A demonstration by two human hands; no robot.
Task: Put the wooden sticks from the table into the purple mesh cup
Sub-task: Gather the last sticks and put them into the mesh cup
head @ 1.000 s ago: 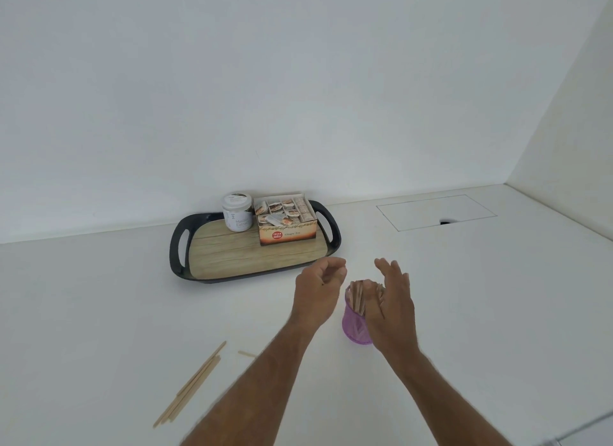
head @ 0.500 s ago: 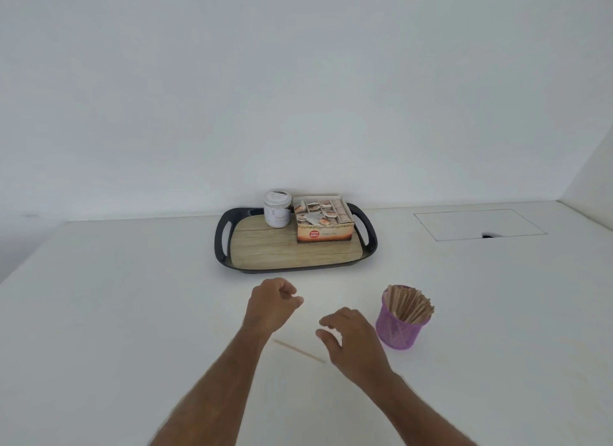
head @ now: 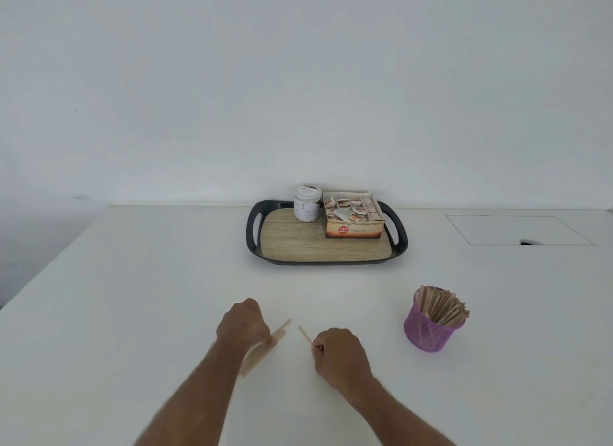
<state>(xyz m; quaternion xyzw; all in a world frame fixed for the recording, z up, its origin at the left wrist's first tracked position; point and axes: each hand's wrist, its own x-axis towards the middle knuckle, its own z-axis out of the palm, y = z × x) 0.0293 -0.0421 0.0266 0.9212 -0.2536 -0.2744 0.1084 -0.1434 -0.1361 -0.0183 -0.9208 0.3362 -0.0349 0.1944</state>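
Both hands now grip flat wooden sticks: left hand (head: pixel 243 324) a bundle (head: pixel 262 349), right hand (head: pixel 338 352) one stick (head: pixel 305 334), left of the purple mesh cup (head: pixel 429 329).

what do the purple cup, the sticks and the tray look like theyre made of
Purple cup: looks like painted wire mesh, as a crisscross lattice shows in its wall; metal or plastic is unclear.
Sticks in the cup: pale, flat, matte strips, probably bare wood.
Tray: glossy black rim with handle slots, likely plastic; the floor shows wood-grain, possibly only a printed surface.

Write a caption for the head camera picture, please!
Left hand holds several wooden sticks, right hand pinches one, beside a purple mesh cup.
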